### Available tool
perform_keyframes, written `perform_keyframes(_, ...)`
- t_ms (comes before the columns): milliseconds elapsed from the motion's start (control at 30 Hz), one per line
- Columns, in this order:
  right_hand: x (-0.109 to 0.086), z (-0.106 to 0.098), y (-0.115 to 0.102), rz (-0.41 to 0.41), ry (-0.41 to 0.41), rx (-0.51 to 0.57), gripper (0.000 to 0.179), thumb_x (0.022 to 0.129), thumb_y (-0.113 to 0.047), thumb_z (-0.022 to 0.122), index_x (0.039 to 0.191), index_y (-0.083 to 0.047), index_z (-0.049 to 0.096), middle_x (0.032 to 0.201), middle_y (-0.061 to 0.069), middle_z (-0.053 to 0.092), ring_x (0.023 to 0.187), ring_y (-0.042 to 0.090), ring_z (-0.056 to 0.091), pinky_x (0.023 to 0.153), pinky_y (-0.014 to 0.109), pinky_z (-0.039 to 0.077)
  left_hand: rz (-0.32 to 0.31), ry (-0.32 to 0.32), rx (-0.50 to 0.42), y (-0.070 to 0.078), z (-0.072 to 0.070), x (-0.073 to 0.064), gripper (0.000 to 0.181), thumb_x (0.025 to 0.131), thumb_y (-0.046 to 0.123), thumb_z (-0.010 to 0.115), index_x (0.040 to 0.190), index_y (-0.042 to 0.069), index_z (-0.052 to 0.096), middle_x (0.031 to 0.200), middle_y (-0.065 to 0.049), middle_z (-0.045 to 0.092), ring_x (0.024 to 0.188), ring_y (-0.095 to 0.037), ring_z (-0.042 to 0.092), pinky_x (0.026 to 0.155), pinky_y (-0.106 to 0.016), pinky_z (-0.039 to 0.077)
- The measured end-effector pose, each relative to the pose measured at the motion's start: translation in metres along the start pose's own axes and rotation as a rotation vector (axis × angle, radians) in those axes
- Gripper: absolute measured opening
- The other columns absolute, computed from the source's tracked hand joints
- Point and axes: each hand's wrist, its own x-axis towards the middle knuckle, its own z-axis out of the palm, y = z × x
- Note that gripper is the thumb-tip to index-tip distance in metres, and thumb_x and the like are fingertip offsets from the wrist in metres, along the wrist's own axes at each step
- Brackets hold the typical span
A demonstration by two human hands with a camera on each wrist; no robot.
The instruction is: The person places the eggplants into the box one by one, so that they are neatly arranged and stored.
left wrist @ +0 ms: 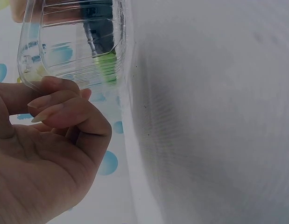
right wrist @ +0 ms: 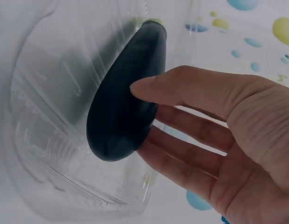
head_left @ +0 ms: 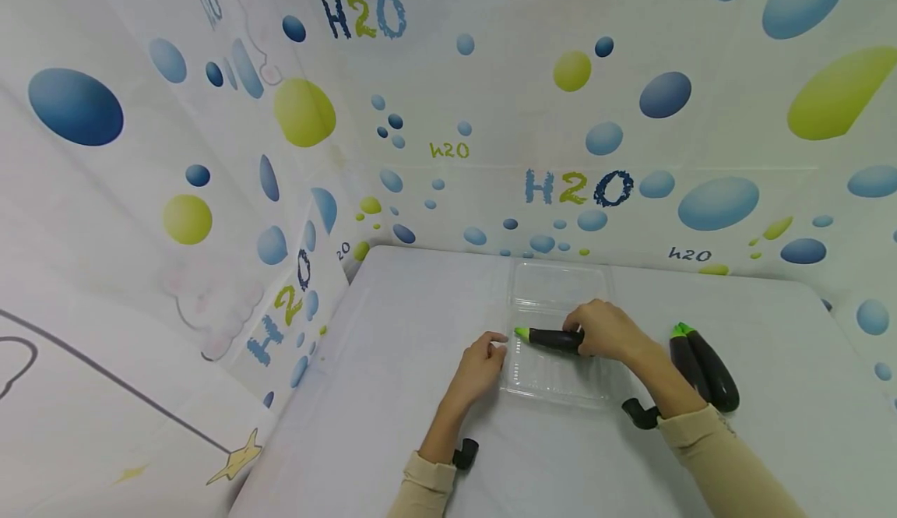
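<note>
A clear plastic clamshell box [head_left: 522,382] lies opened out on the white table, its lid [head_left: 561,283] towards the wall. My right hand [head_left: 606,331] holds a dark eggplant [head_left: 550,339] over the box's near half, thumb on one side and fingers on the other. The eggplant's green stem end points left. In the right wrist view, the eggplant [right wrist: 128,93] hangs above the ribbed clear plastic [right wrist: 46,102]. My left hand [head_left: 482,366] is at the box's left edge. Its curled fingers pinch the rim in the left wrist view, by the corner of the box [left wrist: 30,70].
Two more dark eggplants [head_left: 711,370] with green stem ends lie side by side on the table, right of the box and beside my right forearm. Behind the white table [head_left: 392,331] hangs a sheet [head_left: 490,74] printed with blue and green drops.
</note>
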Motion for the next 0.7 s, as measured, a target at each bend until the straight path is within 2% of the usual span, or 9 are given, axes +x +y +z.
perform_keyframes(700, -0.001, 0.0005, 0.0031, -0.006, 0.013, 0.001, 0.039, 0.075, 0.004, 0.086, 0.112, -0.005, 0.079, 0.108, 0.007, 0.077, 0.096, 0.028, 0.071, 0.081, 0.046, 0.058, -0.013, 0.007, 0.003, 0.0022, 0.0006, -0.0008, 0.029, 0.106, 0.016, 0.056, 0.128, 0.001, 0.066, 0.073, 0.002, 0.054, 0.059, -0.01, 0.045, 0.052, -0.025, 0.036)
